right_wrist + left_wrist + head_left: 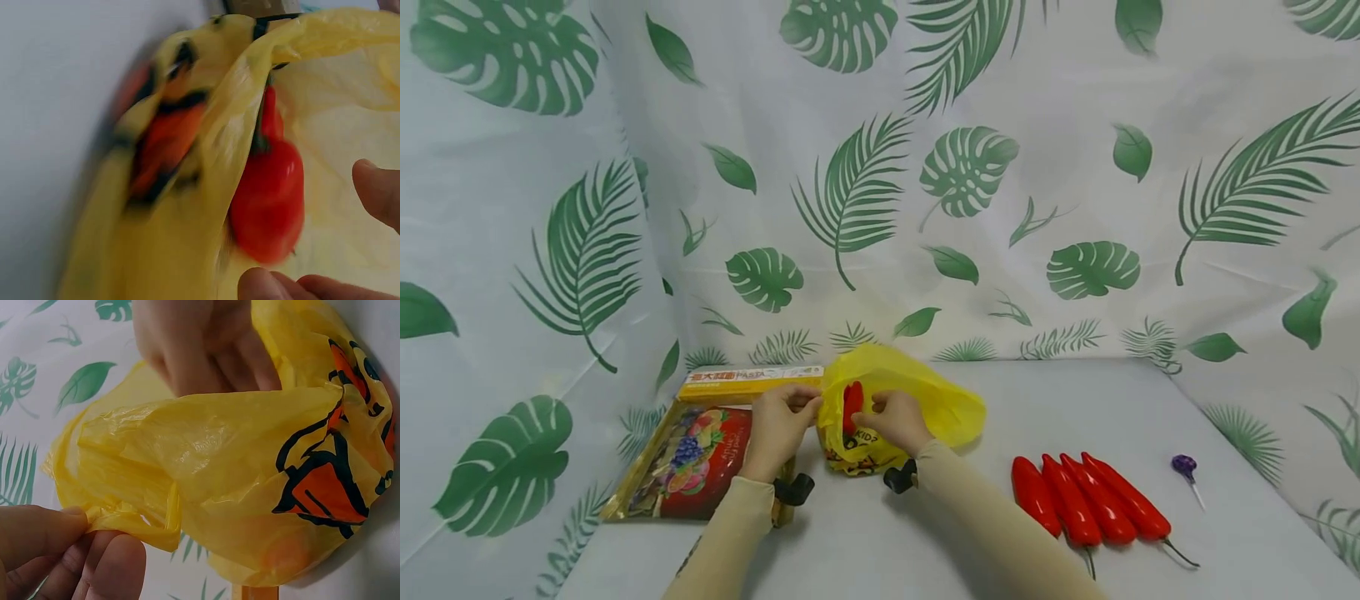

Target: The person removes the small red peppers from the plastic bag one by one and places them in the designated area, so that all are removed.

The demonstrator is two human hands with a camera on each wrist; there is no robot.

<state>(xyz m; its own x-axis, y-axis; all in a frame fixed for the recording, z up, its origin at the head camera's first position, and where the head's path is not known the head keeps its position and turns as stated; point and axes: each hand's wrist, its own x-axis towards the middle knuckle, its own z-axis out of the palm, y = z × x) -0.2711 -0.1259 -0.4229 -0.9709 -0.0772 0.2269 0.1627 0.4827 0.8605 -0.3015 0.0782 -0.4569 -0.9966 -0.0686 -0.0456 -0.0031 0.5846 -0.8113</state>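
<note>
A yellow plastic bag [936,408] with black and orange print stands with its mouth held wide. My left hand [781,427] pinches the bag's rim between thumb and fingers, which the left wrist view shows close up. Just inside the mouth is my right hand [895,421], its thumb and fingers apart with nothing between them. Beyond those fingertips, a red pepper [269,200] with a green stem lies in the bag. A thinner red piece [270,112] shows behind it. The bag's film hides part of the contents.
Several long red peppers [1105,500] lie side by side at the right, with a purple-topped lollipop [1184,468] beyond them. At the left are a red candy packet [707,462] in a gold-edged package [643,467] and an orange and white pasta box [722,385].
</note>
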